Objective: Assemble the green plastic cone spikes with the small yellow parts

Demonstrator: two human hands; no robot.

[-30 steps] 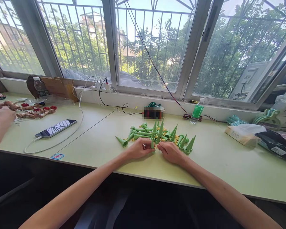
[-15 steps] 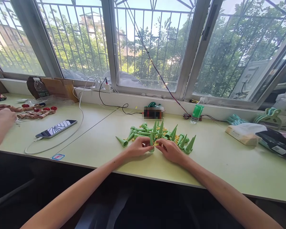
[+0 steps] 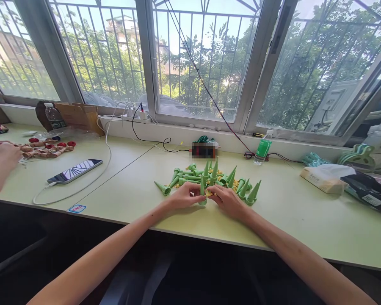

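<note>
While a wide grey-framed window w/ metal bars outside (image 3: pixel 206 63) fills the bg, a long pale yellow-green table (image 3: pixel 305 224) runs below it. Mid-table is a loose heap of green plastic cone spikes (image 3: pixel 190 178), some tip up, others lying flat, w/ small yellow pcs mixed in. Back L, near the sill: an open brown cardboard box (image 3: pixel 78 118). Far R: a beige tissue box w/ white tissue sticking out (image 3: pixel 320 181). Clear plastic bottle w/ green label (image 3: pixel 262 149) stands near the sill, behind & R of the heap. Flat dark-screened smartphone (image 3: pixel 75 172) lies L of the heap, white cable plugged in.

The L hand (image 3: pixel 186 196) is clamped, thumb & fingers, on one cone; the R hand (image 3: pixel 227 200), just beside it, has fingertips pinched on a yellow bit. At the L edge, a co-worker's hand (image 3: pixel 3 167) is next to tan cylinders & red balls; can't tell its grip.

Held green plastic cone (image 3: pixel 202 186): upright, tip up, just in front of the heap; can't tell if base touches table. Small yellow plastic-looking bit (image 3: pixel 208 193): btw the cone's lower part & R fingertips; contact w/ cone unclear.
</note>
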